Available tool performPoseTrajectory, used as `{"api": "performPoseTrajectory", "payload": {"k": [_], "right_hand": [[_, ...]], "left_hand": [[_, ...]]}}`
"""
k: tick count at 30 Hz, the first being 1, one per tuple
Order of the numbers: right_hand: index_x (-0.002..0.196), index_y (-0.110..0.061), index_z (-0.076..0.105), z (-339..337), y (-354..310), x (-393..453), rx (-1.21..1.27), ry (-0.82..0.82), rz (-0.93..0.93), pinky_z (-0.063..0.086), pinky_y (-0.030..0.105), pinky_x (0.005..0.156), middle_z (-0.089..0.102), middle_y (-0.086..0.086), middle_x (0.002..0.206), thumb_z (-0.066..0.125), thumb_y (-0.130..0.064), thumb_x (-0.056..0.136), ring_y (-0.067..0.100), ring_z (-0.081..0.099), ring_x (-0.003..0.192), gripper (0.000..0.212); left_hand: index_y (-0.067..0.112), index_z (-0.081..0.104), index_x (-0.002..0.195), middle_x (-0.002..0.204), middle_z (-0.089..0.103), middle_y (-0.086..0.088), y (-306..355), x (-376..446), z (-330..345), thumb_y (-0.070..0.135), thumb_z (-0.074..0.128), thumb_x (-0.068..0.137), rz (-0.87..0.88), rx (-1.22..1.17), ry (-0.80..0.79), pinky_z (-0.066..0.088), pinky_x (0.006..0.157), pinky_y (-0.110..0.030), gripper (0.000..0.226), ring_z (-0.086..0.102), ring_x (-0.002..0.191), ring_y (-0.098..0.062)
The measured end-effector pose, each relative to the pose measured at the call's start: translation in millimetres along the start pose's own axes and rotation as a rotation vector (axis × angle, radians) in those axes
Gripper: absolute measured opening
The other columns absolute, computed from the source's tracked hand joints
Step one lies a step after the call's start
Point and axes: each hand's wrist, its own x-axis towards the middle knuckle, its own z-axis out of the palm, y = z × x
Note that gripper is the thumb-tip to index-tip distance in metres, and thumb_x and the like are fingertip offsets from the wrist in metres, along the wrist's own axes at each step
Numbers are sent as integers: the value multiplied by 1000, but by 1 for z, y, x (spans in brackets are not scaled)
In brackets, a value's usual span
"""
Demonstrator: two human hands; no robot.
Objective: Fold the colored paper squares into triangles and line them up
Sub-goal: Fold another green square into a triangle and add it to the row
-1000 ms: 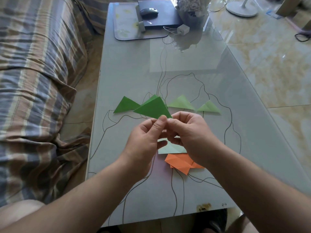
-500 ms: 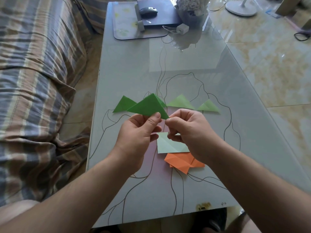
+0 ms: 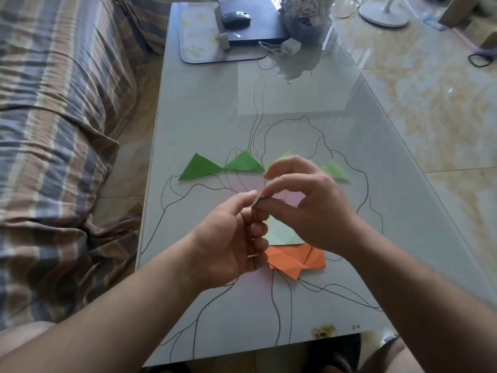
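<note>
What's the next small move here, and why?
Probably lower the right hand to pinch the pale green sheet and lift it for folding. Four green triangles already sit in a row, and that sheet lies flat on the orange paper, right under both hands. Blur hides whether the left hand or the right grip holds anything.

Four folded green paper triangles [image 3: 200,168] lay in a row. One pale green paper square [image 3: 282,234] and one creased orange paper sheet [image 3: 295,261] lay nearer.
</note>
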Motion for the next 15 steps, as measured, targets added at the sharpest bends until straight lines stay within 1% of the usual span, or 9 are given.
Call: {"api": "performPoseTrajectory", "payload": {"k": [1,2,3,5,6,7,9,12,15], "right_hand": [[86,-34,77,-1,0,1,-14,18,11,51,38,90,66,-14,105,79,-30,86,17,64,107,4],[86,-34,76,-4,0,2,-25,31,41,51,34,90,69,-16,100,79,-27,87,13,65,105,7],[86,-34,76,-6,1,3,-25,30,88,49,28,88,71,-17,95,79,-25,88,9,65,100,11],[87,-36,76,-7,5,3,14,-21,186,47,24,83,73,-18,89,79,-20,90,5,67,94,16],[88,-36,77,-5,6,4,31,-52,213,49,26,82,73,-17,89,77,-20,91,6,67,93,16],[89,-35,78,-4,7,4,41,-77,224,52,32,82,73,-17,89,75,-19,93,8,68,92,16],[91,-36,77,-1,7,3,62,-111,239,57,42,84,74,-17,88,74,-21,94,10,69,92,16],[89,-31,79,3,5,2,106,-114,278,59,45,85,76,-16,86,77,-24,92,10,72,89,8],[86,-26,79,3,2,2,168,-99,311,60,45,81,77,-12,82,80,-24,91,12,73,81,5]], "left_hand": [[20,54,64,63,35,2,0,0,0,56,52,97,4,41,14,35,60,-31,49,38,57,-17],[20,50,62,60,34,2,-1,0,2,59,50,98,51,112,58,32,58,-30,53,36,55,-18],[19,48,62,58,35,2,-2,1,2,58,50,99,151,206,127,31,57,-30,54,36,53,-17],[17,52,71,56,44,6,-4,3,0,51,54,102,447,424,252,36,57,-32,46,42,52,-14],[17,57,79,60,50,8,-5,4,-3,48,58,101,580,520,274,41,60,-33,38,46,56,-12],[20,61,87,67,54,9,-5,5,-5,47,63,98,674,587,275,46,64,-34,29,50,61,-11],[26,66,96,77,61,8,-2,5,-10,41,72,93,750,644,251,53,69,-32,17,56,70,-10],[25,72,95,85,73,8,3,5,-15,31,75,94,797,735,298,60,75,-30,7,68,78,-9],[23,76,95,87,77,5,7,5,-19,28,75,94,786,743,305,62,82,-34,5,72,85,-11]]}}
